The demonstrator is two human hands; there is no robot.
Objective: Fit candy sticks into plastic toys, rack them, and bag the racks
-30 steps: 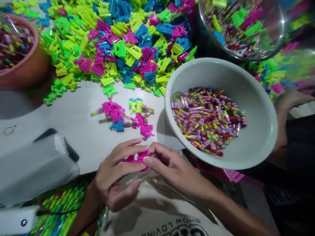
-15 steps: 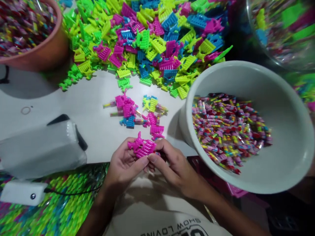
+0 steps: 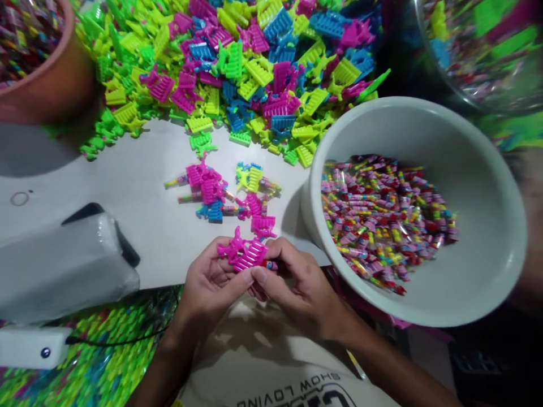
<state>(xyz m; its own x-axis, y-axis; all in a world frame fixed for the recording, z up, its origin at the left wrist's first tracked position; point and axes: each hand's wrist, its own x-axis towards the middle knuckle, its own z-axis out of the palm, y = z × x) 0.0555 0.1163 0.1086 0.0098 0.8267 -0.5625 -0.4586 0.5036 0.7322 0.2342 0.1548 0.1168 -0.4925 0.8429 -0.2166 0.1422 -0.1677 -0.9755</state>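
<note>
A bright pink plastic toy [image 3: 250,255], with an animal-like figure and a ridged panel, is held at the table's front edge. My left hand [image 3: 212,285] closes on it from the left, thumb along its lower edge. My right hand [image 3: 299,291] pinches its right end. Between the right fingers shows the red and blue end of a wrapped candy tube [image 3: 270,264], partly hidden behind the toy. Just beyond my hands lie several pink, blue and yellow toys with candy tubes, among them a blue toy [image 3: 211,211] and a yellow toy [image 3: 254,179].
A heap of coloured plastic toys [image 3: 237,62] covers the table's far side. At right, a grey-white tub [image 3: 487,226] holds wrapped candy tubes; an orange tub [image 3: 63,85] stands far left. A grey plastic-wrapped package [image 3: 63,260], a rubber band [image 3: 19,198] and a white power bank [image 3: 31,346] lie left.
The view has shifted slightly, so the surroundings appear farther left. My hands stay on the pink toy, and more of the candy tube's end shows at its right side.
</note>
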